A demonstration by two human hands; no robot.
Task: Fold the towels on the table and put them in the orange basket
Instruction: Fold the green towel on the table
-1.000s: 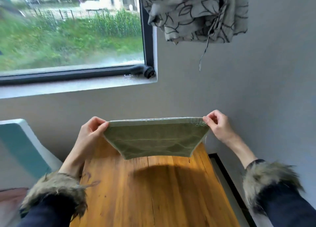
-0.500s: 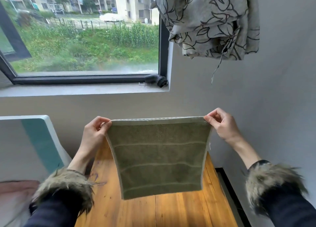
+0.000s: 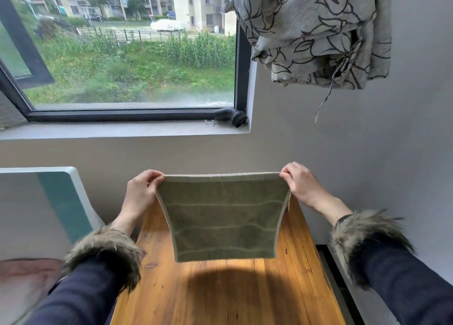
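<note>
Hanging lower now, towel (image 3: 224,217) pinched by both hands, seemingly clear of table (image 3: 245,297).

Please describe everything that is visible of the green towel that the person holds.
The green towel looks like soft terry cloth, olive green, with a paler hem and pale horizontal stripes. It hangs flat and spread out in the air above the wooden table, not touching it. The left hand and right hand each pinch one upper corner, holding the top edge taut.

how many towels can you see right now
1: an olive green towel, hanging above the wooden table, its top corners pinched by the left hand and right hand. Others may be out of view.
</note>
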